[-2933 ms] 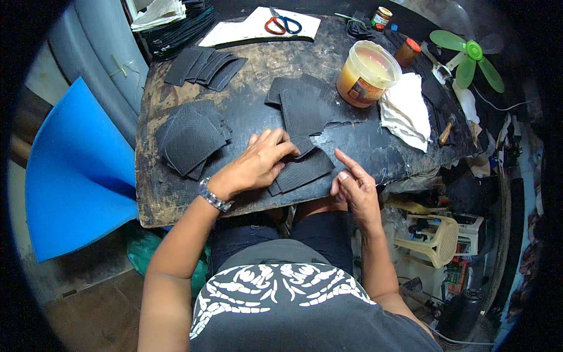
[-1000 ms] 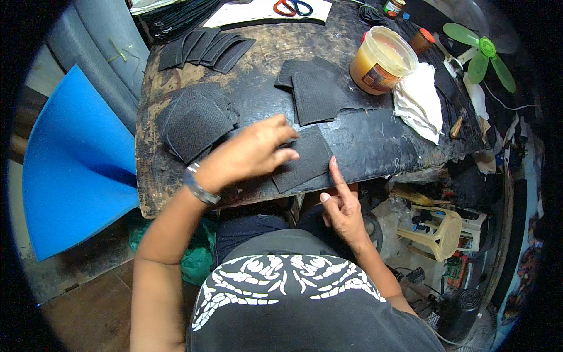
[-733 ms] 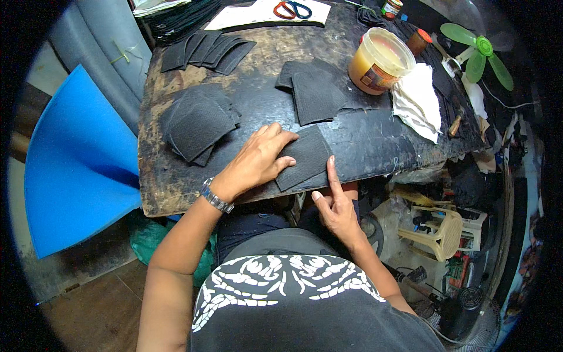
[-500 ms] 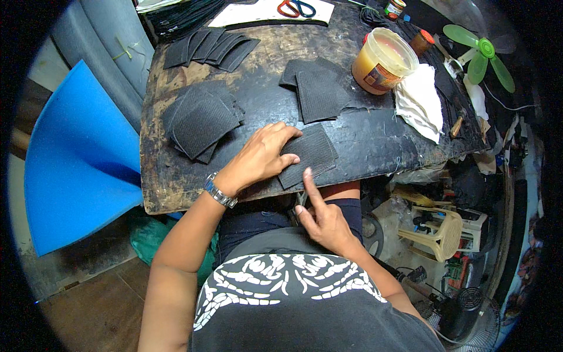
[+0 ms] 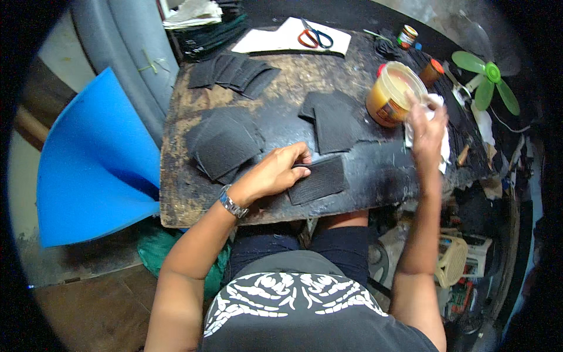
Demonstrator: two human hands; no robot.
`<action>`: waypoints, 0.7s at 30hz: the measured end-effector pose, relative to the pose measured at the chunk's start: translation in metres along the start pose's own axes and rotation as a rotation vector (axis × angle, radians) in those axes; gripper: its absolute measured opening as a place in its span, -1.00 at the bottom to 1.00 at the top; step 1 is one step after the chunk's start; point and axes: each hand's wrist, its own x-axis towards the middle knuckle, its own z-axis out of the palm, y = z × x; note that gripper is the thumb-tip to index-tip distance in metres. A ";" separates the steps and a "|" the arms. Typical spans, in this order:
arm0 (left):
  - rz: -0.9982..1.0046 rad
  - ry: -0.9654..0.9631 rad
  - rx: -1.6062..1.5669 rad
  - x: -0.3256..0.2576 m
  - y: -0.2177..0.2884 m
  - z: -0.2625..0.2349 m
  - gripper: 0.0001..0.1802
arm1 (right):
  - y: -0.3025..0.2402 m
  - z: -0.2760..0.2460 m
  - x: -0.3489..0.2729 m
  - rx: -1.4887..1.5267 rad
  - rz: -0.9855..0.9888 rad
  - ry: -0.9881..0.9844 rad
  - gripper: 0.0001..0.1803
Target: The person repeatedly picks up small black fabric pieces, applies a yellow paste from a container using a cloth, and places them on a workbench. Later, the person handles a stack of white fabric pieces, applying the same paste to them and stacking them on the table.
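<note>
My left hand [image 5: 274, 173] rests on the worn black board [image 5: 187, 199], its fingers pressing the left edge of a dark ribbed rectangular piece [image 5: 319, 179] near the front edge. My right hand [image 5: 427, 122] is raised at the right, blurred, over a white cloth [image 5: 441, 144] beside an open tub of yellow paste [image 5: 392, 95]. Whether it holds the cloth is unclear. A stack of similar dark pieces [image 5: 224, 144] lies left of my left hand, and another pile [image 5: 333, 118] sits behind the pressed piece.
A row of dark pieces [image 5: 237, 71] lies at the back, with orange-handled scissors [image 5: 314, 36] on white paper. Two small jars [image 5: 406, 36] stand at the back right by a green fan [image 5: 487, 82]. A blue foam sheet [image 5: 97, 164] leans at the left.
My right hand has left the front edge by the ribbed piece and risen to the white cloth beside the paste tub. My left hand stays on the piece.
</note>
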 end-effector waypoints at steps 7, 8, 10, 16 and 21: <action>-0.096 0.420 -0.171 0.048 -0.015 -0.117 -0.75 | 0.071 0.028 0.120 -0.248 0.354 -0.682 -0.10; -0.139 0.411 -0.214 0.058 -0.020 -0.134 -0.72 | 0.069 0.026 0.124 -0.179 0.363 -0.503 -0.12; -0.176 0.370 -0.116 0.074 -0.032 -0.156 -0.70 | 0.062 0.015 0.120 -0.097 0.312 -0.227 -0.14; -0.215 0.426 0.670 0.091 -0.039 -0.122 -0.62 | 0.020 -0.019 0.053 -0.399 0.104 -0.196 -0.45; 0.097 -0.088 0.394 0.055 -0.006 -0.040 -0.75 | -0.036 -0.027 -0.044 0.066 -0.051 -0.339 -0.74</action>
